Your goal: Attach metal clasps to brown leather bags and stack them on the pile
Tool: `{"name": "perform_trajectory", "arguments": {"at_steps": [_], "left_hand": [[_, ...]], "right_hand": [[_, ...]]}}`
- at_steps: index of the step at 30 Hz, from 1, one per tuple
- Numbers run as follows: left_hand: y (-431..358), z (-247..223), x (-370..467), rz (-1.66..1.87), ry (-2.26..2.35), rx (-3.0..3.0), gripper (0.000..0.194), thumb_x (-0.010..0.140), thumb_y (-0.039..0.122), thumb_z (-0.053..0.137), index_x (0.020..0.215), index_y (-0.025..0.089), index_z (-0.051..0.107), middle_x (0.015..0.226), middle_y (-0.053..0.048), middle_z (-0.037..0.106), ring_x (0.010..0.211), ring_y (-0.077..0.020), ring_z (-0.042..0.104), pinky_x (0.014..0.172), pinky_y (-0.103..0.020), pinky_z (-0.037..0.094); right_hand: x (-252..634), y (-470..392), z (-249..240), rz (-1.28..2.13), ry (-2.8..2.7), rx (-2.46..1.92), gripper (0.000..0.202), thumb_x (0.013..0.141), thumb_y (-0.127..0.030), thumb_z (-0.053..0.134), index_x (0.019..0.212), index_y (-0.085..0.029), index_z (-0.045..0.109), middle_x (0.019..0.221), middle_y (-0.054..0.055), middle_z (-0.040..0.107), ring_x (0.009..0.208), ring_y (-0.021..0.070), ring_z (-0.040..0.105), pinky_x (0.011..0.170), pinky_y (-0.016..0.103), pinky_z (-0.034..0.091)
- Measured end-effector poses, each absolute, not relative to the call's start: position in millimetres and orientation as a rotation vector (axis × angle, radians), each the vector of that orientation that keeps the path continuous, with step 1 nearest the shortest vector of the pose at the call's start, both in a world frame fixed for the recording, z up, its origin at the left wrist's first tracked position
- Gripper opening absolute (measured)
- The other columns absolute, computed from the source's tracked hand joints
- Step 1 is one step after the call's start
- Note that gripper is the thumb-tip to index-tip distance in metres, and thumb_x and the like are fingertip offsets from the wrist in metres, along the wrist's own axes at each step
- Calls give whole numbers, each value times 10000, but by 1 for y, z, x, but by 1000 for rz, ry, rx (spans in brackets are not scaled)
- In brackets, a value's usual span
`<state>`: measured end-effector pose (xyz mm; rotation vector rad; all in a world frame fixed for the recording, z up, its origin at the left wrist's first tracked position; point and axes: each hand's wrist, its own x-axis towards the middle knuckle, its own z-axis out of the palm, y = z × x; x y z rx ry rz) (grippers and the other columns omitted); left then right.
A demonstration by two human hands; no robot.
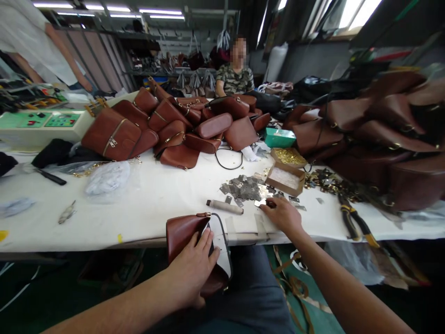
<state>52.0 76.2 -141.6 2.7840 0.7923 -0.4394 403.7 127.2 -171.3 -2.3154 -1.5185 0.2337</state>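
The left hand [195, 260] lies flat on a brown bag [178, 234], left of the plate heap [245, 189] and nearer the worker, likely to steady it; well apart, the right hand [283, 215] touches the heap's near edge, gripping what I can't tell

Ceiling tubes [160, 11] and a window [359, 15] glare white; the right edge blurs.

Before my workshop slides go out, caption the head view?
Left hand on a brown bag, right hand beside piled metal plates.
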Motion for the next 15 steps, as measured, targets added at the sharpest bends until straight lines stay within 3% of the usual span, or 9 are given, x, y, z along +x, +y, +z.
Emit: {"name": "perform_trajectory", "arguments": {"at_steps": [5,7,11,15], "left_hand": [[77,-133,49,-422,769,2791,1206,583,550,878,1583,83,390,1668,-365,102,1585,-494,104,1251,-641,181],[78,-130,48,-423,775,2796,1194,587,548,878,1575,85,395,1671,-361,119,1584,-489,125,1253,-628,188],[80,-130,45,-420,760,2828,1201,580,553,883,1562,63,395,1671,-355,152,1582,-474,162,1258,-606,189],[81,-139,42,-352,777,2867,1273,547,603,884,1556,15,378,1671,-349,175,1580,-460,175,1280,-559,155]], "right_hand": [[411,131,-180,343,-1319,-2147,335,770,-476,744,978,-219,795,959,83,755,851,258,649,763,377,449],[406,123,-171,447,-1218,-1998,318,788,-474,726,929,-194,780,883,86,761,802,244,659,771,378,483],[360,98,-146,901,-1190,-1707,388,825,-526,751,975,-169,752,830,83,760,728,207,667,704,330,515],[295,78,-148,1328,-1483,-1536,287,859,-473,733,923,-194,761,788,32,742,715,179,651,694,298,490]]}}
